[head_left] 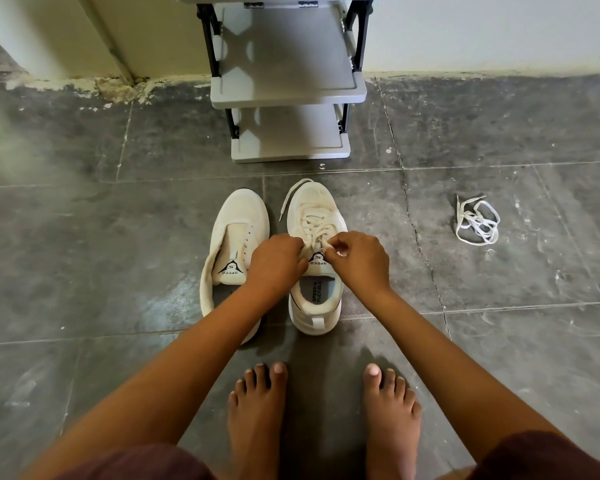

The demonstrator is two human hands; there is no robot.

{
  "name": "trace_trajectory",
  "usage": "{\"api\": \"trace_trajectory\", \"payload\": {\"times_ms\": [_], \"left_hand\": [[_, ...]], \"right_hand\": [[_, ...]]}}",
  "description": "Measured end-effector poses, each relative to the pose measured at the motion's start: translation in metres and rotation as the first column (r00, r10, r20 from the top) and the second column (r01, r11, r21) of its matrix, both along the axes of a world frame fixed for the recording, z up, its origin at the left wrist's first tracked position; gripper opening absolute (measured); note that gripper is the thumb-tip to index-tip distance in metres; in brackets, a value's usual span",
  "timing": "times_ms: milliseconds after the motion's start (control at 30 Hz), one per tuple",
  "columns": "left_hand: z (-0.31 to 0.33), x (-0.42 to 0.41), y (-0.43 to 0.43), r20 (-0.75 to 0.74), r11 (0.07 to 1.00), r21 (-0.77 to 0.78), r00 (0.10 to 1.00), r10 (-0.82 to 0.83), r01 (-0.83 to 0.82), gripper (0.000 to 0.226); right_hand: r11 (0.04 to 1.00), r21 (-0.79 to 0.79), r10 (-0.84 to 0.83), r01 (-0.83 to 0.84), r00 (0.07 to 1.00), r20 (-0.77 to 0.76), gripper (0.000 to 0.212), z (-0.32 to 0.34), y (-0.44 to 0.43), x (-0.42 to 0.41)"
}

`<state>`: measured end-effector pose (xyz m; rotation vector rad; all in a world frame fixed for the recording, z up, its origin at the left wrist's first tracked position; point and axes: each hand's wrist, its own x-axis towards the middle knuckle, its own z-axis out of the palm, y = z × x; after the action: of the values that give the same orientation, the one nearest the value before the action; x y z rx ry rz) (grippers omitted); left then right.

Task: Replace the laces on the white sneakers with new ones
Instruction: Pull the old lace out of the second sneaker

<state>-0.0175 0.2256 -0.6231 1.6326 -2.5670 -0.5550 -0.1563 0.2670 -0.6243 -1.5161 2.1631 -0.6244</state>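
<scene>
The left hand (276, 261) and right hand (357, 259) met over the upper eyelets of the laced white mesh sneaker (312, 206), which stood directly under both hands on the dark grey tiled floor (118, 237), toe pointing away from them. The right hand pinched the threaded white flat lace (311, 226) between thumb and forefinger, with the other fingers curled. The left hand's fingers were curled down on the same lace at the tongue; its fingertips were partly hidden. One free lace end trailed beyond the hands, past the toe. The unlaced white mesh sneaker (239, 216) stood just beside the left hand, on its outer side, tongue raised. A loose tangled white lace (477, 220) lay well apart from the right hand, on its outer side. A grey plastic shoe rack (288, 88) stood beyond both hands. Two bare feet (257, 410) rested nearer the person than the hands.
</scene>
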Motion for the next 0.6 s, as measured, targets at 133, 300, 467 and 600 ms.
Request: {"api": "trace_trajectory", "payload": {"times_ms": [133,300,467,600], "left_hand": [[0.001,0.0,0.0,-0.005,1.0,0.0,1.0,-0.001,0.001,0.025],[0.001,0.0,0.0,-0.003,1.0,0.004,1.0,-0.001,0.001,0.025],[0.0,-0.001,0.0,-0.003,1.0,0.005,1.0,0.002,-0.002,0.027],[0.0,-0.001,0.0,-0.006,1.0,0.012,1.0,0.009,-0.009,0.025]], "right_hand": [[0.995,0.088,-0.054,0.052,0.998,0.027,0.017,-0.003,-0.005,-0.001],[0.987,0.15,-0.042,0.051,0.997,-0.062,0.015,-0.004,-0.005,-0.005],[0.99,0.138,0.051,-0.025,0.981,-0.188,0.018,-0.008,-0.007,-0.003],[0.989,0.114,0.13,-0.099,0.945,-0.301,0.02,-0.01,-0.007,0.002]]}}
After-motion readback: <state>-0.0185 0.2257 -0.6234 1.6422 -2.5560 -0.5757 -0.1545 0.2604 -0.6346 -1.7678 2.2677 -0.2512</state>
